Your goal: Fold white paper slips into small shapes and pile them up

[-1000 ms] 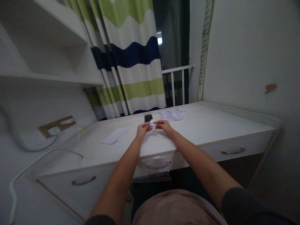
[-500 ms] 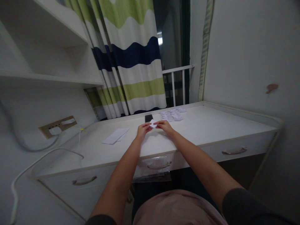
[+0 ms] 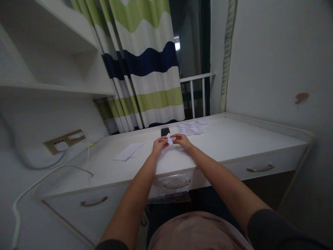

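A small piece of folded white paper [image 3: 170, 138] is held up between my two hands above the white desk. My left hand [image 3: 159, 144] pinches its left side, fingers closed. On the opposite side, my right hand [image 3: 182, 141] has its thumb and fingers closed on the paper too. Just behind the paper lies a flat black object [image 3: 165, 131], partly covered; its kind I cannot make out. Several folded white paper pieces [image 3: 191, 128] lie in a group at the back of the desk, beyond my right hand. Flat white paper sheets [image 3: 128, 151] rest to the left of my left hand.
The white desk [image 3: 247, 137] has a raised back edge and drawers with metal handles [image 3: 260, 168] at its front. A white cable [image 3: 59, 167] crosses the left end near a wall socket [image 3: 64, 140]. Behind hangs a striped curtain [image 3: 156, 80]; a shelf [image 3: 57, 88] juts out at upper left.
The folded paper has turned and its outline is now narrower, with more of a point at the top. Both hands have shifted only slightly. The other papers lie where they were.
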### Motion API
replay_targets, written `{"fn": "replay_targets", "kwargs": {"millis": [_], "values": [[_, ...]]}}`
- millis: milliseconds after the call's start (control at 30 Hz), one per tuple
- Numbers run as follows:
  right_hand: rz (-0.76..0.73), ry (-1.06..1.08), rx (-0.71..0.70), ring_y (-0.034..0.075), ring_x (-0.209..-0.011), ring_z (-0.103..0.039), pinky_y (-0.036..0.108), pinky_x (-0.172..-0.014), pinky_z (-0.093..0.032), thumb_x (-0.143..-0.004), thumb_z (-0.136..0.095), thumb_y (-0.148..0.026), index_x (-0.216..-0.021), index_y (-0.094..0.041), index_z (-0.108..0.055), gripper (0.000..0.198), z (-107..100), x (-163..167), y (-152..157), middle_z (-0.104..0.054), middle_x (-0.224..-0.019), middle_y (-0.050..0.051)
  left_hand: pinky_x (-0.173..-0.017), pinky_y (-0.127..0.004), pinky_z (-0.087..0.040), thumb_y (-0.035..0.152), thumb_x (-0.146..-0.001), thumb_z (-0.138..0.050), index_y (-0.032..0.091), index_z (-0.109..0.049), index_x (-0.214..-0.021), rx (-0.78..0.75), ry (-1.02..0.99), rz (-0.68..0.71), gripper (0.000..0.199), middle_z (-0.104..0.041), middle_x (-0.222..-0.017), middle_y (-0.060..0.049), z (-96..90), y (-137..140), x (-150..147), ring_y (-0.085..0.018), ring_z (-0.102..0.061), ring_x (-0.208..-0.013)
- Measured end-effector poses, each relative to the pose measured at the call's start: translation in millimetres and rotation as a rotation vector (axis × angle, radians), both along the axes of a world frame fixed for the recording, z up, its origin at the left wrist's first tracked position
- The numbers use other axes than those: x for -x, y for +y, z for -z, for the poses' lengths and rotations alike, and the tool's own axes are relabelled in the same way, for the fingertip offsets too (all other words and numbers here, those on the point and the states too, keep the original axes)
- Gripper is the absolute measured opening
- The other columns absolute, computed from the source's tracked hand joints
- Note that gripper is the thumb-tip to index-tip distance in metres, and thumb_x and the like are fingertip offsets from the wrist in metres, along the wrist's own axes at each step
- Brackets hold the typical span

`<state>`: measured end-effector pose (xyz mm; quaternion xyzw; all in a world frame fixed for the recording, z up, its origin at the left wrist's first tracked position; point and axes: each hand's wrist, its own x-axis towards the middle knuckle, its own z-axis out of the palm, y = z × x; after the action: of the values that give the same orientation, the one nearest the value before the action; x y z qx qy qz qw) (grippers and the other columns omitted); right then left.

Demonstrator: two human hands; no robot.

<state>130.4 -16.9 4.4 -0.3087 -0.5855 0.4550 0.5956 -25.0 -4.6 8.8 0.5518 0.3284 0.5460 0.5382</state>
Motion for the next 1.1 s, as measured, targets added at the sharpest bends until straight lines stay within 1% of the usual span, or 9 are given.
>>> {"fn": "replay_targets", "kwargs": {"millis": [100,167,233,367,467,633,900,1100], "values": [[0.017,-0.005,-0.008,0.012,-0.061,-0.061,0.028,-0.067,-0.052,-0.053,-0.070,-0.016,-0.087,-0.017,-0.062,0.035,0.5,-0.6,-1.6,-0.063,-0.061,-0.003,-0.063,-0.027,-0.051,0.024,-0.052,-0.075,0.014,-0.058,-0.083,-0.028,0.003,0.003,0.036,-0.062,-0.060,0.001,0.1,-0.9,0.7,-0.010,-0.059,-0.055],[0.032,0.015,0.016,0.012,-0.062,-0.062,0.028,-0.066,-0.052,-0.055,-0.069,-0.013,-0.095,-0.018,-0.059,0.042,0.8,-0.4,-2.9,-0.064,-0.062,-0.003,-0.061,-0.026,-0.051,0.023,-0.052,-0.075,0.015,-0.056,-0.084,-0.036,0.004,0.000,0.038,-0.061,-0.059,0.002,-0.4,-1.7,1.1,-0.010,-0.058,-0.053],[0.048,0.049,0.047,0.012,-0.062,-0.062,0.028,-0.066,-0.052,-0.059,-0.068,-0.013,-0.099,-0.018,-0.057,0.042,1.1,0.1,-3.4,-0.065,-0.064,-0.002,-0.059,-0.025,-0.051,0.022,-0.053,-0.074,0.016,-0.054,-0.086,-0.036,0.007,-0.007,0.039,-0.061,-0.060,0.002,-1.0,-2.0,1.2,-0.010,-0.059,-0.054],[0.059,0.086,0.090,0.012,-0.064,-0.063,0.028,-0.068,-0.053,-0.064,-0.066,-0.016,-0.086,-0.015,-0.062,0.022,1.4,0.3,-0.3,-0.067,-0.069,0.001,-0.059,-0.024,-0.050,0.019,-0.057,-0.072,0.015,-0.053,-0.087,-0.018,0.011,-0.017,0.036,-0.062,-0.063,0.001,-1.3,-0.8,0.6,-0.009,-0.059,-0.054],[0.050,0.089,0.114,0.011,-0.062,-0.063,0.028,-0.070,-0.053,-0.064,-0.068,-0.016,-0.078,-0.014,-0.063,0.015,2.2,-0.3,4.2,-0.067,-0.068,0.001,-0.062,-0.025,-0.051,0.017,-0.061,-0.070,0.013,-0.055,-0.086,-0.008,0.019,-0.013,0.030,-0.062,-0.066,0.000,-0.7,0.8,0.3,-0.009,-0.059,-0.056],[0.039,0.093,0.123,0.012,-0.061,-0.062,0.028,-0.069,-0.053,-0.062,-0.070,-0.018,-0.075,-0.014,-0.065,0.014,4.0,-0.9,9.0,-0.067,-0.066,0.001,-0.064,-0.026,-0.051,0.016,-0.062,-0.068,0.012,-0.057,-0.084,-0.004,0.015,0.004,0.024,-0.063,-0.067,-0.001,-0.1,1.8,0.6,-0.009,-0.058,-0.057],[0.052,0.091,0.066,0.013,-0.063,-0.063,0.030,-0.069,-0.053,-0.058,-0.073,-0.024,-0.073,-0.014,-0.063,0.020,6.2,-0.6,11.4,-0.067,-0.068,0.002,-0.063,-0.025,-0.050,0.017,-0.059,-0.070,0.013,-0.059,-0.083,0.014,-0.017,0.003,0.027,-0.063,-0.067,0.000,-0.1,3.5,0.1,-0.010,-0.059,-0.059],[0.109,-0.006,0.052,0.012,-0.060,-0.059,0.025,-0.058,-0.049,-0.055,-0.072,-0.027,-0.071,-0.014,-0.063,0.022,4.4,0.7,8.3,-0.065,-0.065,0.001,-0.065,-0.026,-0.050,0.018,-0.056,-0.073,0.012,-0.061,-0.082,0.016,0.018,-0.011,0.029,-0.064,-0.068,-0.002,-2.4,0.9,0.3,-0.011,-0.060,-0.060]]}}
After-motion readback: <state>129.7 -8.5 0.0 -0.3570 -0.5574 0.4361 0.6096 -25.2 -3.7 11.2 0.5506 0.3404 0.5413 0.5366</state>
